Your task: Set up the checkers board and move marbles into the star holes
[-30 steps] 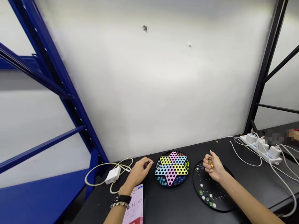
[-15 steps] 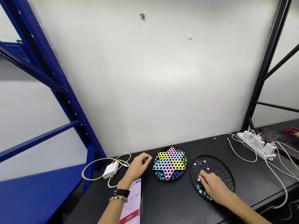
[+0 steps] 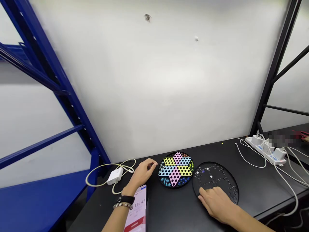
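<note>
Black round tray (image 3: 224, 176) lies flat on the desk (image 3: 172, 206), to the right of the star-patterned board (image 3: 175, 170) and just beside it. Right hand (image 3: 213, 201) is over the tray's near side, palm down, fingers bent and drawn together; fingertips hidden, so cannot tell whether anything is pinched. Three white pieces (image 3: 211, 176) and one blue piece (image 3: 203, 171) sit toward the tray's far left. Left hand (image 3: 144, 172) is just left of the board, fingers loosely curled, thumb close to fingertips; cannot tell whether they meet. Phone (image 3: 138, 209) beside left wrist; white adapter (image 3: 115, 176) further left.
</note>
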